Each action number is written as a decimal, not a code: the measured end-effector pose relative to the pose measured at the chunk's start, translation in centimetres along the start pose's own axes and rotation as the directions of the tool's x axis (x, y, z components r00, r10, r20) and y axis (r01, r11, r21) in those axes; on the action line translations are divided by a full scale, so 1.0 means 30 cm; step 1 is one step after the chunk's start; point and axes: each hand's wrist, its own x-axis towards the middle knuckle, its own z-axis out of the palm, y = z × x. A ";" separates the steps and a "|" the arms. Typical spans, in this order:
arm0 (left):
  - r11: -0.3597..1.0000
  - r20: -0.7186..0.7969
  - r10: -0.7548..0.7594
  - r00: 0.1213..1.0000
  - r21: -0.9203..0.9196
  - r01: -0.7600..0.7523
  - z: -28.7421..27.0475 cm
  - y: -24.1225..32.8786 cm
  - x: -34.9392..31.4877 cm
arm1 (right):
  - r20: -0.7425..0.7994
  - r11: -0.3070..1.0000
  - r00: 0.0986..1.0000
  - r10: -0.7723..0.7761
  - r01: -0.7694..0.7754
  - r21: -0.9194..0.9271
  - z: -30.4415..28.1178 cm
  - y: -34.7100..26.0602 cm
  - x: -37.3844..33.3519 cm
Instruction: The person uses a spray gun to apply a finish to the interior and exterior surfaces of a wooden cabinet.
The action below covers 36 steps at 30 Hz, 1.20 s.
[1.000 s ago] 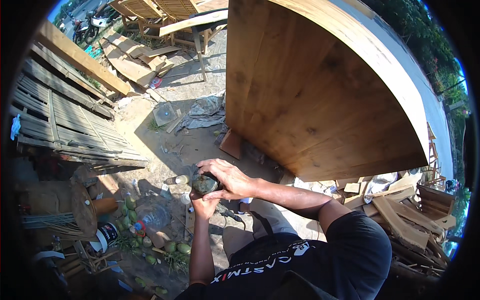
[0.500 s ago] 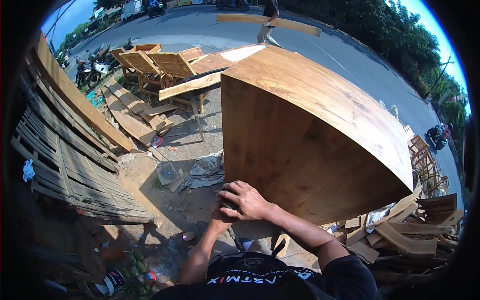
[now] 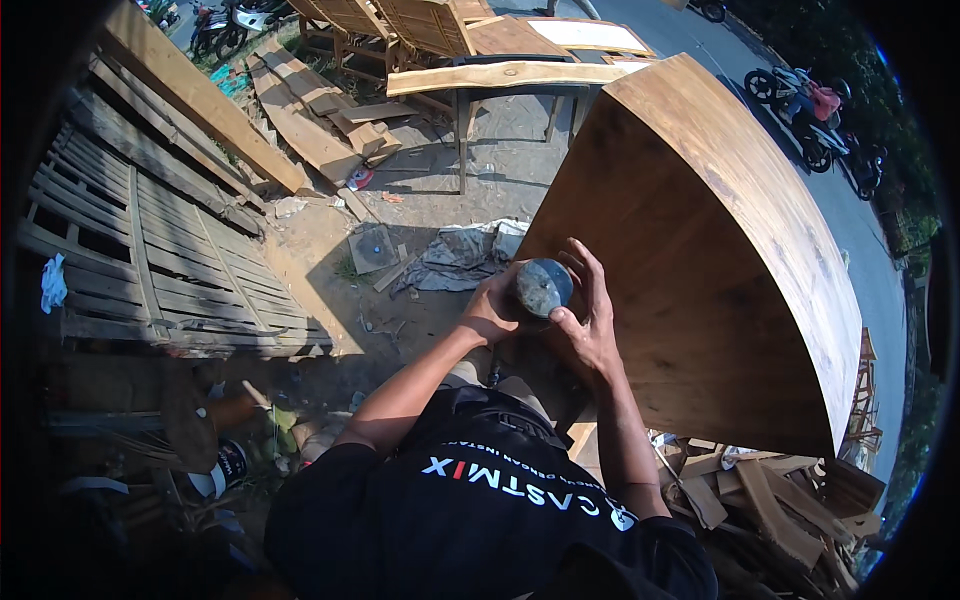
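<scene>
In front of my body my left hand (image 3: 490,309) is wrapped round a handheld sander (image 3: 543,288), its round, worn grey disc facing up toward me. My right hand (image 3: 593,325) is at the disc's right side, fingers stretched and apart, its thumb at the disc's lower edge. Just beyond and to the right stands a large wooden piece (image 3: 690,280) like a box or tabletop, with a shaded brown near face and a sunlit upper face. The sander's body is mostly hidden behind the disc and my fingers.
Scrap boards (image 3: 780,500) are heaped at the lower right. A crumpled grey cloth (image 3: 465,255) lies on the ground ahead. At the left leans a slatted wooden panel (image 3: 170,250). A table (image 3: 500,75) and wooden chairs (image 3: 425,28) stand farther off; motorcycles (image 3: 815,115) are on the road.
Both hands have come away from the wooden piece's near corner, and the sander is now turned disc up. My right hand has opened off it. The view has shifted downward.
</scene>
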 end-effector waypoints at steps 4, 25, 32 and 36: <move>0.999 -0.152 -0.011 0.988 0.030 0.015 -0.127 -0.052 0.119 | 0.104 0.983 0.980 0.172 -0.177 0.041 0.092 0.175 -0.005; 0.979 0.183 0.134 0.974 0.128 -0.159 -1.005 -0.411 1.137 | -0.531 0.986 0.833 0.154 -0.163 0.029 1.055 0.934 1.054; 0.936 0.352 0.290 0.890 0.089 -0.340 -1.166 -0.437 1.422 | -0.659 0.978 0.746 0.098 -0.194 -0.074 0.990 0.981 1.333; 0.897 0.224 0.282 0.933 0.283 -0.339 -1.294 -0.641 1.484 | -0.671 0.964 0.713 0.203 -0.265 0.011 0.964 1.083 1.434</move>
